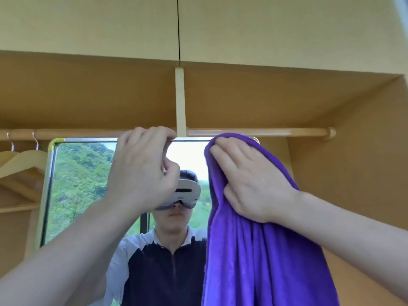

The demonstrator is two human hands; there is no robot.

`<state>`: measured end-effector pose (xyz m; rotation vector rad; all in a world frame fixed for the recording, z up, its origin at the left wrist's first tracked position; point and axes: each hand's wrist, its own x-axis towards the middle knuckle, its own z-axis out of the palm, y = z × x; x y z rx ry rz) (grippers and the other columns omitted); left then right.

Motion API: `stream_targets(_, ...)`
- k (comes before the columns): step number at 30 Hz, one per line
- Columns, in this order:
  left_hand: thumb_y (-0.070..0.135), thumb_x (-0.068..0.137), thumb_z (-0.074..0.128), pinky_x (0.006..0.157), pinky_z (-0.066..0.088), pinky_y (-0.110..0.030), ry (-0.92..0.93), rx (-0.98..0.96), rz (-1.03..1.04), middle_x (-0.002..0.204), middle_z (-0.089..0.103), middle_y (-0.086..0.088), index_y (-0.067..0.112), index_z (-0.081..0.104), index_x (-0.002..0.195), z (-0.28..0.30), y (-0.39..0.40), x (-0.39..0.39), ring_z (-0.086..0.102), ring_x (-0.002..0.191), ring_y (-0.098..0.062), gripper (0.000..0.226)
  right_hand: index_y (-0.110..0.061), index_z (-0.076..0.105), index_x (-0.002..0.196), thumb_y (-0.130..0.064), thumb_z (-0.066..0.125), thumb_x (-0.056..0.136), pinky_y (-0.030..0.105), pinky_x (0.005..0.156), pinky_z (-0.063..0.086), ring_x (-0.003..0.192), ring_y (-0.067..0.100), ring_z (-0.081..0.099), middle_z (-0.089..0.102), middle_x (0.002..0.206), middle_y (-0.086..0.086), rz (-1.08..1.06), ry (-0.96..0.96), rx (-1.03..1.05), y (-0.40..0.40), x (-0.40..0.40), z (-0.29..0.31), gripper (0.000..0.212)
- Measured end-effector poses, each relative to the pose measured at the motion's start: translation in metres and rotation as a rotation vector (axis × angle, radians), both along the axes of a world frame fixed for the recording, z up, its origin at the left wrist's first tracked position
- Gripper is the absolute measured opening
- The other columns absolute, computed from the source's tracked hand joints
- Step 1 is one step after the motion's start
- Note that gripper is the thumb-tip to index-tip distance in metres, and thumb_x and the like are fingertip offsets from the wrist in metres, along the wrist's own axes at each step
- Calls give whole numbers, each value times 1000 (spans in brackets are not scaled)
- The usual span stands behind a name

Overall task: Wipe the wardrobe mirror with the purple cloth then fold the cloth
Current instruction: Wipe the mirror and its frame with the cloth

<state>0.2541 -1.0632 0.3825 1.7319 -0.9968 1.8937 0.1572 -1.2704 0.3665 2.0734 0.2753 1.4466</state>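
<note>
I stand close to an open wooden wardrobe (242,96), its hanging rail (254,131) running just above both my hands and one upright divider (180,100) dropping to it between them. Far to the left of my left hand hang two pale wooden hangers (19,161) by their hooks. Next comes the wardrobe mirror (81,184), one pane in a metal frame, showing green hills and my own reflection. My left hand (143,168) is curled over the mirror's top edge, fingers hooked round the frame and gripping it, which I judge is what steadies the pane; glass like this is stiff, slick and breakable, so I would hold it only by the frame and press evenly. To the right, my right hand (247,182) lies flat with fingers straight, pressing the one purple cloth (265,250) against the mirror's upper right corner. The cloth drapes over that corner and hangs in long soft folds below my right wrist. It looks light, plush and limp, likely to slide on glass, so for folding I would take it by two corners. The wiping seems barely begun, up at the top
</note>
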Motion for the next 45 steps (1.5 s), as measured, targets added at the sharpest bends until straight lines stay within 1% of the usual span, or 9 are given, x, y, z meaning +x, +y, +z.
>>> stream_targets(6, 17, 71, 42, 84, 33, -37, -6, -109, -55, 89, 64, 7, 19, 59, 94, 9, -9, 4, 48, 84, -22, 29, -1, 43, 144, -21, 42, 79, 42, 114, 36, 132, 34, 42, 45, 145, 16, 83, -52, 97, 26, 13, -2, 68)
stream_targets(12, 19, 72, 40, 86, 35, -40, 27, -91, -41, 94, 61, 6, 20, 54, 95, 8, -8, 3, 47, 87, -24, 27, -7, 44, 141, -27, 43, 82, 39, 108, 41, 127, 28, 44, 48, 142, 10, 141, -159, 282, 25, 19, -10, 62)
stream_targets(20, 27, 80, 41, 88, 35, -43, 63, 23, 162, 94, 50, -1, 16, 55, 102, 5, -7, -5, 44, 88, -26, 28, -5, 45, 139, -27, 33, 86, 43, 112, 41, 130, 29, 44, 48, 142, 12, 151, -295, 612, 15, 17, -44, 58)
stream_targets(24, 30, 86, 37, 90, 36, -47, 17, 43, 202, 88, 44, 0, 17, 43, 93, 1, -9, -2, 44, 82, -26, 17, -9, 41, 139, -28, 39, 86, 42, 109, 47, 127, 28, 51, 51, 140, 9, 118, -146, 466, 33, 11, -72, 56)
stream_targets(28, 39, 92, 38, 92, 34, -48, 10, 43, 239, 84, 48, -1, 15, 44, 94, 2, -10, 1, 49, 81, -28, 24, -10, 46, 133, -26, 44, 81, 38, 107, 48, 121, 26, 52, 52, 134, 6, 62, -81, 334, 44, 2, -62, 54)
stream_targets(33, 42, 92, 40, 89, 35, -49, 24, 42, 256, 82, 48, -5, 13, 45, 93, 2, -11, 0, 49, 80, -30, 29, -10, 50, 110, -14, 48, 69, 40, 88, 46, 99, 27, 46, 50, 113, 5, -26, -222, 497, 36, -4, -16, 41)
stream_targets(38, 42, 91, 41, 90, 36, -50, 42, 62, 258, 82, 49, -5, 12, 47, 93, 2, -11, -4, 49, 79, -30, 31, -7, 52, 110, -12, 43, 65, 44, 88, 45, 98, 30, 46, 52, 112, 8, -31, -345, 544, 26, 6, -10, 47)
stream_targets(40, 43, 92, 39, 92, 37, -50, 46, 68, 256, 85, 52, -6, 11, 51, 98, 3, -11, -2, 51, 82, -31, 35, -2, 54, 113, -9, 45, 65, 45, 93, 45, 103, 33, 49, 55, 116, 12, 28, -396, 550, 25, 12, -17, 50)
stream_targets(45, 51, 96, 33, 96, 32, -52, 21, 126, 278, 104, 64, -11, 18, 51, 140, 1, -11, 0, 55, 96, -36, 58, -4, 53, 108, -6, 50, 62, 43, 89, 43, 99, 30, 47, 54, 113, 11, 89, -363, 551, 16, 13, -55, 46)
